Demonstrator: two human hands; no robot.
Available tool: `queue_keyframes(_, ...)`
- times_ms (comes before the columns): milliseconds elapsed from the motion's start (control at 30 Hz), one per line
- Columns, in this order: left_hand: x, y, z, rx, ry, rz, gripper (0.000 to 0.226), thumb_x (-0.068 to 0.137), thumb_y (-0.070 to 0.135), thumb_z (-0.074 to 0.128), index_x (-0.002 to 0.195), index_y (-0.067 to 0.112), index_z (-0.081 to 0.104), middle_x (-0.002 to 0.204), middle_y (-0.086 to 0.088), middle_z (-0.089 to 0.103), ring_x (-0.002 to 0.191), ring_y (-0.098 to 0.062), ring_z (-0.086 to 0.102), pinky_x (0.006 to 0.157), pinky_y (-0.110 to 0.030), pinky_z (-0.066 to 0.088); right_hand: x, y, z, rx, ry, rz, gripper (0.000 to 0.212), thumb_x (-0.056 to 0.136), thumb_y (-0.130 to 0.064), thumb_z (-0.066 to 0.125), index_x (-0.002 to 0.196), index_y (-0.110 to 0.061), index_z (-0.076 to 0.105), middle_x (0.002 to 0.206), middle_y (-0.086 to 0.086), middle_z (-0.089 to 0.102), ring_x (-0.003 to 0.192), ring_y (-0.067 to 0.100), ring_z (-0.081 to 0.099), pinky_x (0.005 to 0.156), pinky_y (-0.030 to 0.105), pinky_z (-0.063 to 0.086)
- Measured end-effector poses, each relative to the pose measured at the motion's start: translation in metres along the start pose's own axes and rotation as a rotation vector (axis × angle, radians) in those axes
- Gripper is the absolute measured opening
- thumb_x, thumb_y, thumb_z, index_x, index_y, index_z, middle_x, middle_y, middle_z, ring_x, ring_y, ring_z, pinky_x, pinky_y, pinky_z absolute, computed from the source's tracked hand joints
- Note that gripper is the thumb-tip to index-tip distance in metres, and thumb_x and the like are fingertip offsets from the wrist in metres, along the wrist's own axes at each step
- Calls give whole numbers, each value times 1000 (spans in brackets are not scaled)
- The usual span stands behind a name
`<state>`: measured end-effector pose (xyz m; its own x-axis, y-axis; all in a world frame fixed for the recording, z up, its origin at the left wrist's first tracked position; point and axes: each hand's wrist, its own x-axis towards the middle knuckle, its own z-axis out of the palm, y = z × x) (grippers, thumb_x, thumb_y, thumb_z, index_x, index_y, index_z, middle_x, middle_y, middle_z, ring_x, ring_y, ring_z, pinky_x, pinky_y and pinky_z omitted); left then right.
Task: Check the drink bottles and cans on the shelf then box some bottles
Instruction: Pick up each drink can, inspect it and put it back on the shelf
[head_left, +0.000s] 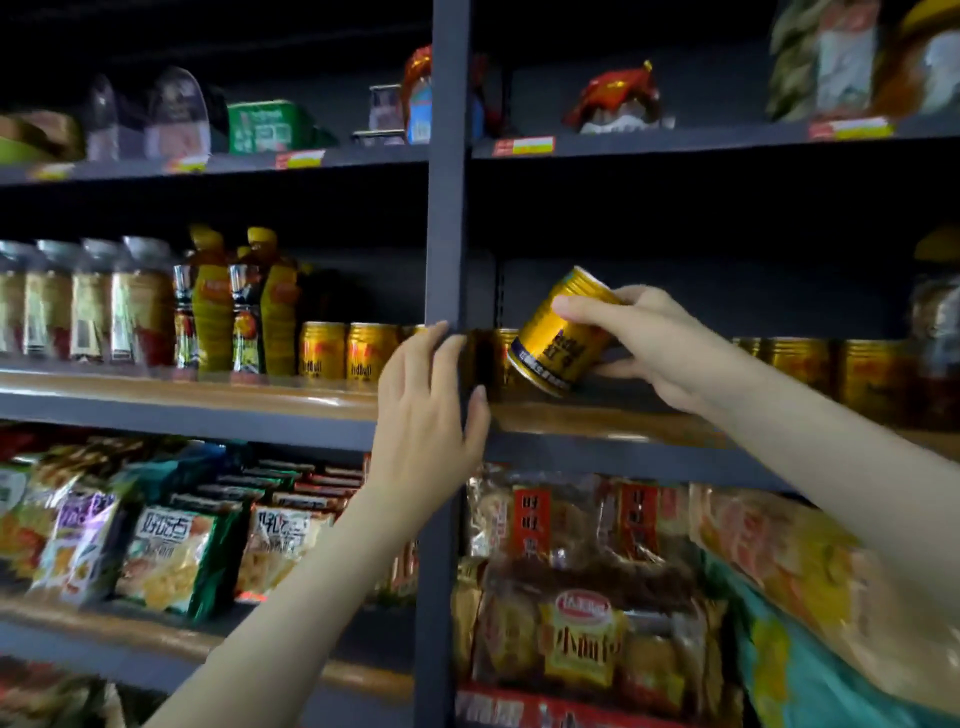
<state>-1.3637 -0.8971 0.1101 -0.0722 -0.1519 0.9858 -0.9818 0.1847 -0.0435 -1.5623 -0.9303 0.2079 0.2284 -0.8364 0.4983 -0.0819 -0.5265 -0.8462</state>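
My right hand (649, 343) grips a gold drink can (558, 335) with a blue band, tilted with its top up and to the right, just above the middle shelf (208, 395). My left hand (431, 410) rests with straight fingers against the dark upright post (447, 208) of the shelving. Several more gold cans (343, 351) stand in a row on the same shelf, left of the post, and others (810, 364) stand to the right. Yellow-capped bottles (213, 306) and clear jars with grey lids (93, 301) fill the left end.
The top shelf (675, 140) carries packets, a green box (265, 127) and price tags. Below the can shelf lie bagged snacks (171, 556) on the left and wrapped bread and cakes (582, 639) on the right. A large bag (810, 582) leans at the lower right.
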Motion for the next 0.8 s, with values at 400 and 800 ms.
queue_keyframes(400, 32, -6, 29, 255, 96, 187, 34, 91, 26, 46, 119, 11, 57, 139, -11, 33, 122, -30, 34, 103, -43, 27, 90, 20, 30, -444, -338, 15, 57, 78, -45, 75, 122, -25, 45, 103, -3, 51, 92, 16, 53, 66, 34, 57)
queue_keyframes(800, 45, 0, 36, 320, 128, 181, 31, 86, 20, 50, 111, 11, 67, 135, -15, 53, 124, -30, 36, 104, -42, 25, 111, 7, 7, -912, -609, -206, 57, 85, -53, 59, 138, -45, 41, 138, -8, 32, 127, 16, 35, 109, 34, 33)
